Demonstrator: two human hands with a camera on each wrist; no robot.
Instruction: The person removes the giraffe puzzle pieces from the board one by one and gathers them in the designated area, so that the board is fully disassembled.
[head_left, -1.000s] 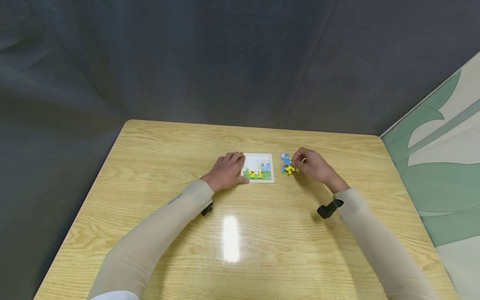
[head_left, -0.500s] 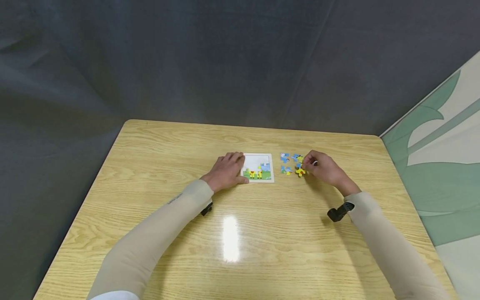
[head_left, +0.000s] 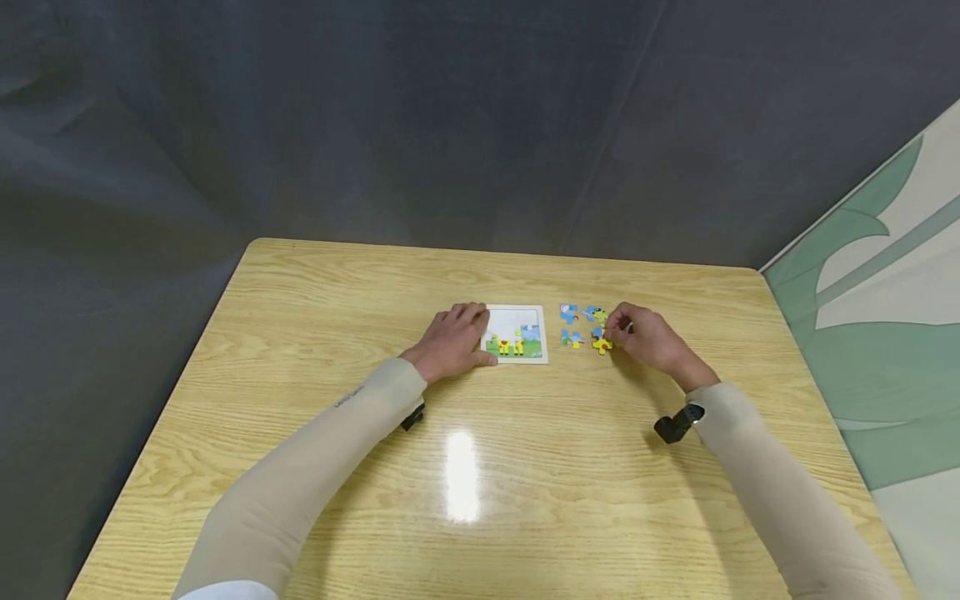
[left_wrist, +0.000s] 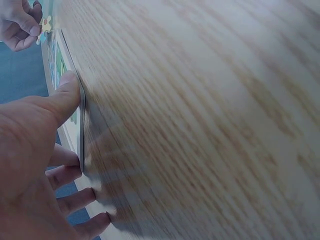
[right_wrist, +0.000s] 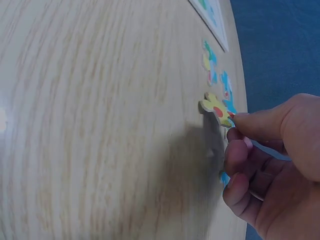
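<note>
My left hand rests at the left edge of a white-framed puzzle tray, its thumb on the tray's front edge and its fingers spread along the side. Assembled pieces with yellow legs on green grass fill the lower part of the tray, and a blue patch sits at the right. To the right of the tray, my right hand pinches a yellow puzzle piece with a red spot between thumb and fingertips. In the right wrist view this piece looks tilted, with a shadow on the table beneath it.
Several loose puzzle pieces lie between the tray and my right hand, among them a blue one, a blue-and-yellow one and a green-and-blue one. The wooden table ends at a dark curtain behind.
My right hand has moved right with the yellow puzzle piece, away from the tray, and the loose pieces by it now show apart. The left hand has stayed in place.
</note>
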